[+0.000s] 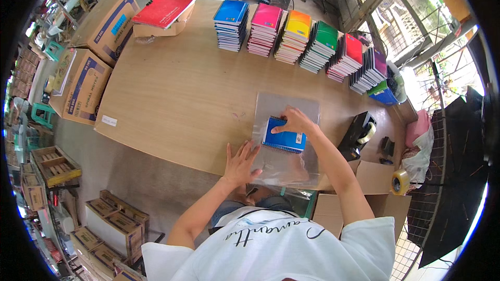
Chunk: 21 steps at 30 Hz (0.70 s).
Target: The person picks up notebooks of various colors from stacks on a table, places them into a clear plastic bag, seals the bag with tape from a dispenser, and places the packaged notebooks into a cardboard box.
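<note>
1. While the right hand (295, 121) pinched the top edge of the blue spiral notebook (284, 136), the notebook lay just beneath its fingers, inside the clear plastic bag (288, 105).
2. Beside it, the left hand (240, 162) pressed flat with fingers spread, seemingly pinning the bag's near edge against the wooden table (177, 93).

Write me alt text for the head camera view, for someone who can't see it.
Seen from above, a person's right hand rests on a blue spiral notebook lying on a clear plastic bag, while the left hand presses flat on the bag's near edge. Across the wooden table stand stacks of coloured notebooks; a tape dispenser sits at right.
</note>
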### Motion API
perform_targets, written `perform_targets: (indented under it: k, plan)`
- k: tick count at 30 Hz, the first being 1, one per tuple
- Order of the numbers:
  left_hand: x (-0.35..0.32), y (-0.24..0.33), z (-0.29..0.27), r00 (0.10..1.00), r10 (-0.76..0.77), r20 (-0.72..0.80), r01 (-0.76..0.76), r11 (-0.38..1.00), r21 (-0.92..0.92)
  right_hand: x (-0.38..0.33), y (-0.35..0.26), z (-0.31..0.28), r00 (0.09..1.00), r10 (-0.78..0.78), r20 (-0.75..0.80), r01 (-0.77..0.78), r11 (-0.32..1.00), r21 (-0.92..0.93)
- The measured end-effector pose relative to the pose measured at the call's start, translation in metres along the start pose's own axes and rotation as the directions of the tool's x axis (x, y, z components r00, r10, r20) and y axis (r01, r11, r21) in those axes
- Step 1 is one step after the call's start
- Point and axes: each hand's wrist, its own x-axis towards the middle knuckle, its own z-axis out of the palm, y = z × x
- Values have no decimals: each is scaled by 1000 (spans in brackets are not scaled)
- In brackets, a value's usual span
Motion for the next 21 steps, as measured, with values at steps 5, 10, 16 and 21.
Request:
perform_targets:
  k: [5,10,16,21]
  plan:
    - [0,-5,15,970,241,-25,-242,960,-138,-31,-7,-1,886,-156,-436,131,988,-87]
    - [22,-4,22,984,176,11,-169,961,-217,-149,-68,37,816,-90,-571,136,990,39]
    - [30,36,-31,906,305,-295,-351,929,-118,-176,-56,86,684,-39,-728,-70,991,-118]
    - [40,12,-48,915,391,103,-387,920,-59,-194,-31,48,725,-28,-688,-26,997,-68]
